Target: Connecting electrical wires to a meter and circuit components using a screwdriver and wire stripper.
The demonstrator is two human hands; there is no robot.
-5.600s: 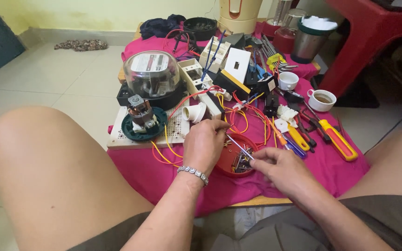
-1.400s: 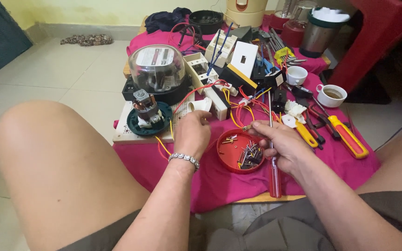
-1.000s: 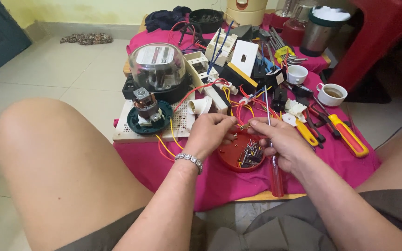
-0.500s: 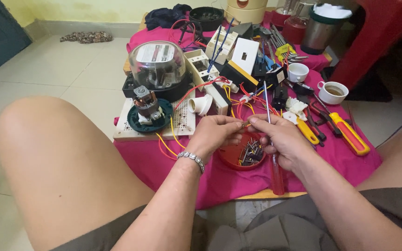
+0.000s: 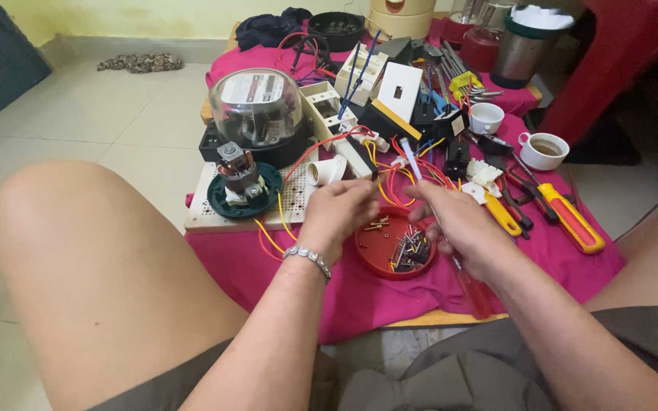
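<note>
Down in the head view, both hands are working over a round red lid (image 5: 392, 247) lying on the pink cloth (image 5: 298, 266) and holding a heap of small screws (image 5: 409, 250). The left hand (image 5: 338, 215) is hovering at the lid's left rim, fingers curled and loosely drawn together, apparently pinching a small brass screw (image 5: 375, 224), though the grip is too small to tell for certain. The right hand (image 5: 460, 227) is wrapping around a red-handled screwdriver (image 5: 472, 285), its fingers pressing together on the shaft, the pale tip (image 5: 409, 154) pointing up and away over the wires. Doing this well probably means keeping the pinch low over the lid, so that a dropped screw is falling back into the heap and not onto the cloth, and keeping the screwdriver tip steady and away from the wiring. Just beyond the hands, red and yellow wires (image 5: 397, 179) are looping across the work and are crowding any reach forward. A white perforated board (image 5: 291, 199) is sitting to the left, carrying a dark green round base (image 5: 231, 199) and a white lamp holder (image 5: 327, 172). Behind it a domed glass meter (image 5: 256, 106) is standing. Yellow-handled tools (image 5: 565, 217) are lying well to the right, near a white cup (image 5: 544, 151).
</note>
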